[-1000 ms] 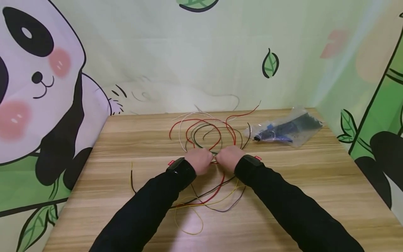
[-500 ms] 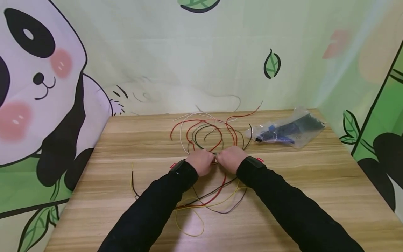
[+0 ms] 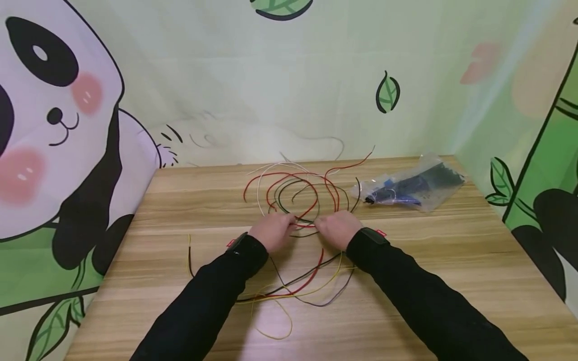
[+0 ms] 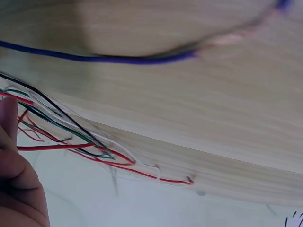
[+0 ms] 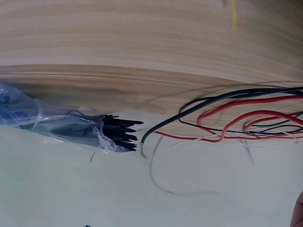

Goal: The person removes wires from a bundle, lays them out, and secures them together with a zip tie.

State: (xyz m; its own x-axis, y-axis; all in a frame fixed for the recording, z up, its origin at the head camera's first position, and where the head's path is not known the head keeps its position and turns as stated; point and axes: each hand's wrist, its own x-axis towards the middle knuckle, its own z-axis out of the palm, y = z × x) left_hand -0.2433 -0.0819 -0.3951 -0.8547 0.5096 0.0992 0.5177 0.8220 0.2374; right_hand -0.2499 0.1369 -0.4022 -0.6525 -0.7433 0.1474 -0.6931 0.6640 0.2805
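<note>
My left hand [image 3: 272, 231] and right hand [image 3: 338, 229] are a short way apart over a loose bundle of thin electrical wires [image 3: 295, 190] in red, black, green and white. A red wire [image 3: 304, 226] spans the gap between them, and both hands pinch at its ends. A finger [image 4: 9, 113] of the left hand lies against red wire at the left edge of the left wrist view. Only a sliver of the right hand [image 5: 297, 210] shows in the right wrist view; its fingertips are hidden there. Close to the left wrist camera runs a blue wire [image 4: 128, 59] with a bare copper stretch.
A clear plastic bag [image 3: 413, 184] holding dark and blue items lies at the back right of the wooden table [image 3: 451, 260]. More wires, red, black and yellow [image 3: 316, 290], lie in front of the hands. Yellow and black wire ends [image 3: 189, 255] stick out at the left.
The hands were almost touching and have drawn apart, the left hand going left and the right hand slightly right. Red and dark wires now show between them.
</note>
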